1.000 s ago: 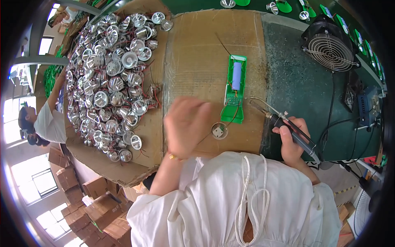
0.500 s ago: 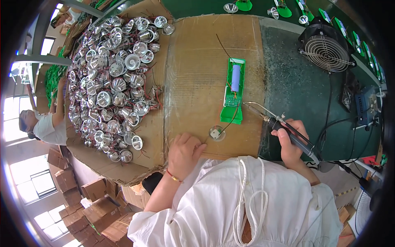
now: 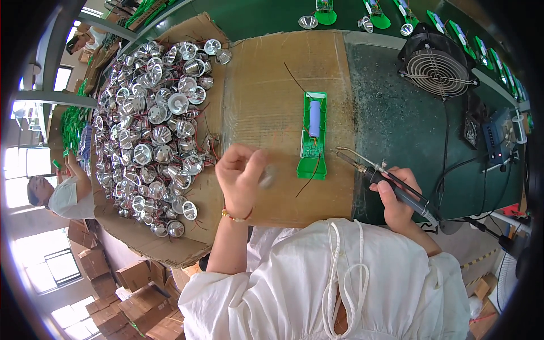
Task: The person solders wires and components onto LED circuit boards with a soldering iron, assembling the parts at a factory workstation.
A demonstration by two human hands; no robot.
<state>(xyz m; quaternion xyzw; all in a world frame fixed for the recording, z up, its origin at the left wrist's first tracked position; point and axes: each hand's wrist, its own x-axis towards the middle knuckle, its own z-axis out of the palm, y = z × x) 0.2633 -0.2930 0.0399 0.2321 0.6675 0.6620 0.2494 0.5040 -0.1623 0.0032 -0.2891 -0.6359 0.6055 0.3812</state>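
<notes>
My left hand point(image 3: 241, 177) hovers over the cardboard sheet point(image 3: 266, 73), fingers closed on a small silver reflector cup point(image 3: 267, 176) that is blurred by motion. Just to its right lies a green circuit board holder point(image 3: 313, 148) with a pale blue cylindrical cell point(image 3: 314, 118) and thin dark wires trailing off it. My right hand point(image 3: 396, 195) grips a black soldering iron point(image 3: 377, 173) like a pen. Its metal tip points left, close to the green holder's lower right side without touching it.
A big heap of silver reflector cups with wires point(image 3: 150, 130) covers the left cardboard. A black fan point(image 3: 436, 65) and a blue soldering station point(image 3: 501, 139) stand at the right on the dark green mat. More green boards point(image 3: 326, 11) line the far edge. Another person point(image 3: 56, 195) stands at far left.
My left hand drew back toward me, then came forward and right again. The reflector cup that lay on the cardboard beside the green holder is now in its fingers. The right hand barely moved.
</notes>
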